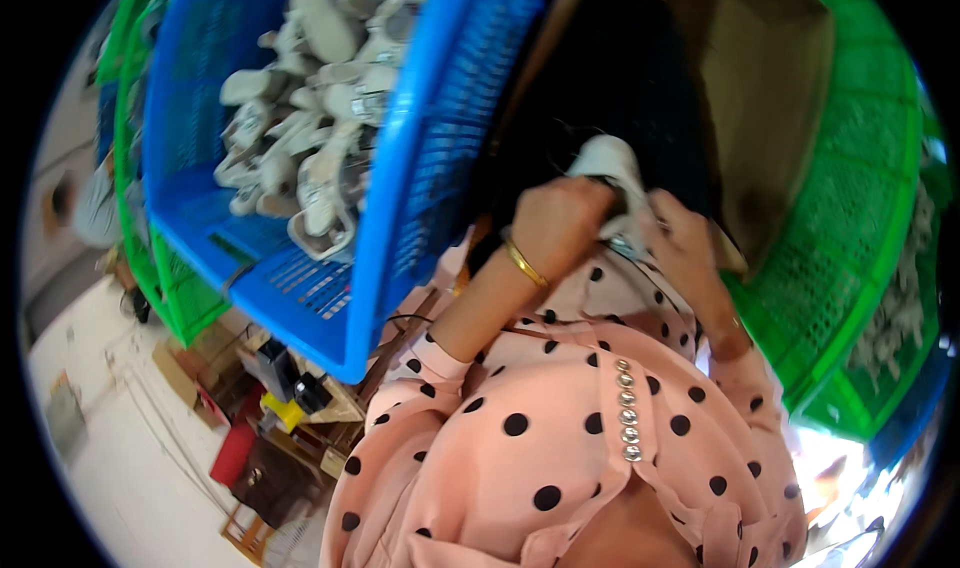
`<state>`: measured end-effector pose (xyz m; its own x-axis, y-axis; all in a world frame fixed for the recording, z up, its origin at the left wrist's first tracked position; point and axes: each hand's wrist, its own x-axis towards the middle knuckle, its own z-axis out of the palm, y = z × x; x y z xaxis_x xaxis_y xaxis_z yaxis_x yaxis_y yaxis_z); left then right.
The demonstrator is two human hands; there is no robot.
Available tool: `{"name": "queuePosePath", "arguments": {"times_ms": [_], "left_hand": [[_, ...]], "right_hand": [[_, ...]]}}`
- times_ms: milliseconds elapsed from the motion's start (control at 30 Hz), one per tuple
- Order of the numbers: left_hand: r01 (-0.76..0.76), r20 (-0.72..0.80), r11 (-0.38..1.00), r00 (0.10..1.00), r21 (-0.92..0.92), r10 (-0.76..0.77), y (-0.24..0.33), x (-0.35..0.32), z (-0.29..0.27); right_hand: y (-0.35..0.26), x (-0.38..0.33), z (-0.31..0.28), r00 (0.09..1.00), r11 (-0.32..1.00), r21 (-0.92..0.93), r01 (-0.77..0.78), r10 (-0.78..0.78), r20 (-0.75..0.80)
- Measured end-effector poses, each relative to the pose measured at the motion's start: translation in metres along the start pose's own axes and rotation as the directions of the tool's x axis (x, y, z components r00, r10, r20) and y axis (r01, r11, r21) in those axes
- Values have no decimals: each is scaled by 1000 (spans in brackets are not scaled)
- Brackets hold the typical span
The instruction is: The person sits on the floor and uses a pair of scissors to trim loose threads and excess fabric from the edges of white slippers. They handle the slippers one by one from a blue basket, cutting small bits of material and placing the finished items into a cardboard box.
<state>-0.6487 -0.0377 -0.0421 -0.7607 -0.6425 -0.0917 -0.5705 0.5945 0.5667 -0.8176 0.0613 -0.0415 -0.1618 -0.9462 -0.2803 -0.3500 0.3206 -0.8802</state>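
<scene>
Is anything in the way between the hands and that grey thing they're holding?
Nothing visible is. The left hand and the right hand both already grip the grey part directly, in front of the pink polka-dot shirt. The blue crate of similar grey parts sits off to the left.

A blue crate [400, 218], green crates [850, 218], and a pink blouse [560, 448] with black polka dots.
</scene>
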Motion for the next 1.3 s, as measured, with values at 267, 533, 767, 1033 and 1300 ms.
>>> {"name": "queuePosePath", "arguments": {"times_ms": [267, 533, 767, 1033, 1300], "left_hand": [[-91, -685, 994, 728, -64, 22, 7, -78, -152], [481, -253, 813, 874, 327, -415, -131, -95, -205], [703, -135, 671, 707, 236, -694, -226, -35, -148], [334, -511, 854, 692, -399, -510, -172, -36, -224], [102, -763, 901, 578, 421, 291, 28, -77, -172]], "right_hand": [[-19, -30, -143, 439, 794, 426, 433, 226, -869], [-13, -12, -109, 789, 451, 812, 370, 309, -531], [-53, 11, -15, 955, 603, 798, 4, 234, -182], [-84, 8, -3, 997, 834, 551, 13, 29, -67], [-145, -9, -22, 870, 752, 568, 335, -477, 119]]}}
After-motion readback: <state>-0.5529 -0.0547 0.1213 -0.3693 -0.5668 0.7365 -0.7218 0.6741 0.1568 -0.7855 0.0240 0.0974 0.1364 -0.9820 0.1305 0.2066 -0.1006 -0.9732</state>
